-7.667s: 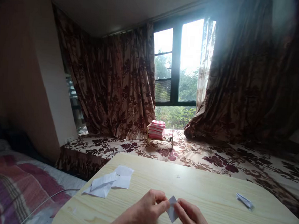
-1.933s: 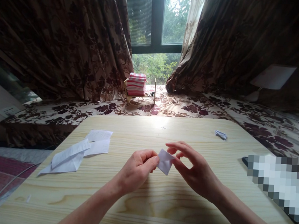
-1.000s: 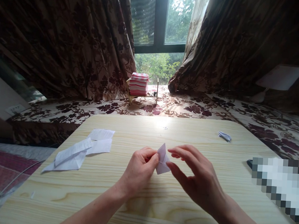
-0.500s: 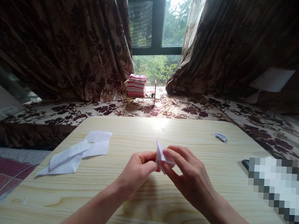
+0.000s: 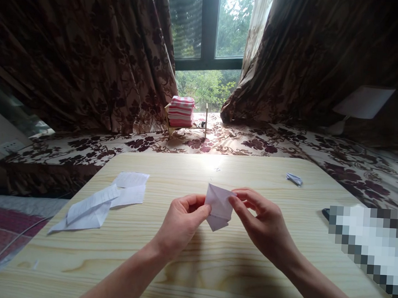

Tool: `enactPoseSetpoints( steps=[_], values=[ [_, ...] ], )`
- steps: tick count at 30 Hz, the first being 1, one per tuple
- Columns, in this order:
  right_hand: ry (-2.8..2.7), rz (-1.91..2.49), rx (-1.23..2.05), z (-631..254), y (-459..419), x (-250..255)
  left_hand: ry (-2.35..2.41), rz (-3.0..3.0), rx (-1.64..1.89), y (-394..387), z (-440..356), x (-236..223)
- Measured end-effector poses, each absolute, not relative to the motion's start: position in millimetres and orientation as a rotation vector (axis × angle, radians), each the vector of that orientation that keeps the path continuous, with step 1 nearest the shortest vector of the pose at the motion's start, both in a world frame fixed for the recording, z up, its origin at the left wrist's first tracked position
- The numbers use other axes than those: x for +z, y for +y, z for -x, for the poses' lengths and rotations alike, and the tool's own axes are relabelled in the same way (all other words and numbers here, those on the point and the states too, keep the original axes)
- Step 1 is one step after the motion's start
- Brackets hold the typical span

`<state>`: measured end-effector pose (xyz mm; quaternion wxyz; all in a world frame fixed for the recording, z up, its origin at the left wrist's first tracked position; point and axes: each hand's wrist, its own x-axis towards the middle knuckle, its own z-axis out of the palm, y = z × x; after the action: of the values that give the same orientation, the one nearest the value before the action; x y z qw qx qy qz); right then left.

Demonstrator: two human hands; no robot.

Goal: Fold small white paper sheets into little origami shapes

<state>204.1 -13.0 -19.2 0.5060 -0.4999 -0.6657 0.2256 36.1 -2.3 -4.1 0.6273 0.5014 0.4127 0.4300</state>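
Observation:
A small folded piece of white paper [image 5: 218,207] is held upright just above the light wooden table [image 5: 191,274], between both hands. My left hand [image 5: 181,224] pinches its left edge with thumb and forefinger. My right hand [image 5: 265,222] pinches its right corner, the other fingers curled. The paper shows a diamond-like face with creases and a folded lower tip.
Loose white paper scraps [image 5: 97,203] lie at the table's left. A small folded paper shape [image 5: 294,178] lies at the far right. A blurred-out object [image 5: 368,240] covers the right edge. Beyond are a floral-covered seat, a striped cloth stack [image 5: 181,111] on a small stand, curtains and a window.
The paper has opened from a narrow upright flap into a wider diamond face. My right hand has shifted from covering it to pinching its right corner.

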Motion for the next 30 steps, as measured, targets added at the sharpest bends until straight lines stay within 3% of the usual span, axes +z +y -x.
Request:
enactPoseSetpoints(
  steps=[14,20,24,30],
  values=[
    [-1.548,1.083,0.695,-201,-15,-21,0.905,-1.117,0.952,-4,-39,-6],
    [-1.525,1.186,0.561,-205,-16,-20,0.977,-1.01,1.068,-1,-37,-6],
    [-1.707,1.018,0.379,-202,-22,-17,1.046,-0.898,1.146,3,-34,-7],
    [-1.924,1.013,0.421,-192,-22,-24,0.985,-0.862,1.145,3,-36,-5]
  ],
)
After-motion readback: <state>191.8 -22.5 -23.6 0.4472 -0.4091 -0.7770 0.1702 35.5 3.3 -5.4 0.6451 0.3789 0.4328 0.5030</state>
